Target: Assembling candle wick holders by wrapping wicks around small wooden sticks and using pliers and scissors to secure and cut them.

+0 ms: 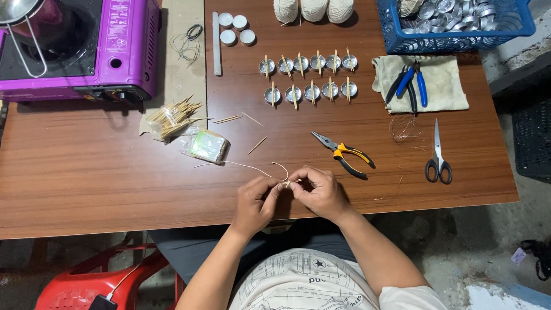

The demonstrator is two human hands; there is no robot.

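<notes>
With your left hand (255,202) and right hand (319,192) both pinching the white wick string (282,170) around a toothpick (288,183) just above the bench (86,183) edge, keep the loop taut and centred.

thin pale wick string (252,167) | curls across table edge | end pinched with small stick (288,183)

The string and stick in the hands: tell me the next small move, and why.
Probably snug the string tight around the little stick. Both the left hand and the right hand pinch them together at the fingertips, a loose loop stands up above the pinch, and the long tail trails slack across the table. The tin cups further back already carry sticks across their rims.
</notes>
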